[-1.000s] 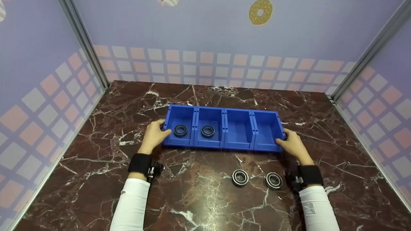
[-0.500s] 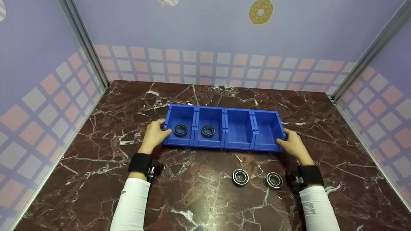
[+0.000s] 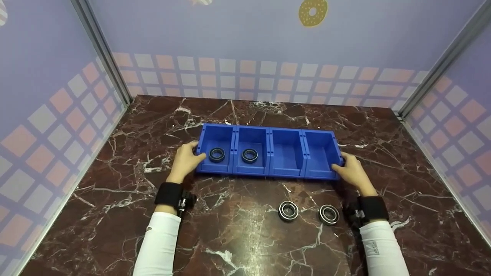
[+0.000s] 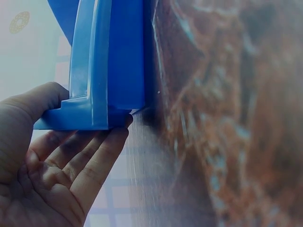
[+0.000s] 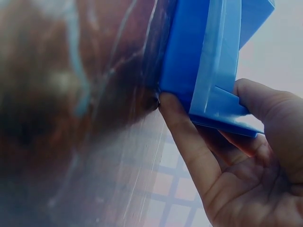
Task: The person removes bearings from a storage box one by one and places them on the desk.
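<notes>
A row of joined blue storage bins (image 3: 287, 173) lies across the marbled tabletop. My left hand (image 3: 187, 161) grips its left end, thumb over the rim and fingers against the outer side wall, as the left wrist view shows. At the opposite end my right hand (image 3: 351, 171) holds the right wall the same way, thumb inside the rim. One ball bearing (image 3: 217, 160) lies in the leftmost bin, and another bearing (image 3: 249, 161) in the bin beside it. On the table in front are two more, a bearing (image 3: 288, 217) and, to its right, a bearing (image 3: 328, 220) near my right wrist.
The dark red marbled table (image 3: 115, 214) is enclosed by a back wall (image 3: 245, 38) and side walls with printed checks. Grey metal posts (image 3: 100, 50) stand at the back corners. Black straps with cameras are on both wrists.
The view has shifted very slightly. Both hands keep their hold at the two ends of the bins, and the bearings stay in their places.
</notes>
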A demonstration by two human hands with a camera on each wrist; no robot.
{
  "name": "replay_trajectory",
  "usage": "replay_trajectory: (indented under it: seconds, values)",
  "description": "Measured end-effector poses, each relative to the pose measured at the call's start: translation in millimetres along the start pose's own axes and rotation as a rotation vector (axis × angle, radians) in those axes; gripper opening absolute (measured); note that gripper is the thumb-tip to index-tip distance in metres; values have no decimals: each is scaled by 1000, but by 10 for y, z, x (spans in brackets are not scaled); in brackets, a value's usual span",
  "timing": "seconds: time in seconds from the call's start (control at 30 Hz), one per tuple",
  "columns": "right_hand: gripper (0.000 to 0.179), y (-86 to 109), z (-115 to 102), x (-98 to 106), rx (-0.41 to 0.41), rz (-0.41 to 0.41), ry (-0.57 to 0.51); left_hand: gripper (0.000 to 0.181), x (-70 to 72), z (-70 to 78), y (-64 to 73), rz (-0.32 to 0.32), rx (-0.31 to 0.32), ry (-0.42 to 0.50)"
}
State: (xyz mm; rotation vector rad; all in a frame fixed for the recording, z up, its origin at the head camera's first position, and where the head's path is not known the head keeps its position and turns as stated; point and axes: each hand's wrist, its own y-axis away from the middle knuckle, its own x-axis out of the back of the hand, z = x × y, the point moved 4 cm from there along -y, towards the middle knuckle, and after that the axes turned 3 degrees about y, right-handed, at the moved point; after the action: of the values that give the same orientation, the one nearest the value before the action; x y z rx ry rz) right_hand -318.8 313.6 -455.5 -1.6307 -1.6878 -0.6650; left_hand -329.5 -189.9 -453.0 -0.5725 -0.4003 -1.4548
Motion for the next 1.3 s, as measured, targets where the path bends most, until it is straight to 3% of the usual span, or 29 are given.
replay_trajectory:
  seconds: [0.9,1.3]
  values:
    - [51,5,-3,5,-6,-3,3,50,-22,17,2,21,3,-34]
    - [48,0,4,3,9,0,-6,64,-2,72,36,-8,36,-71]
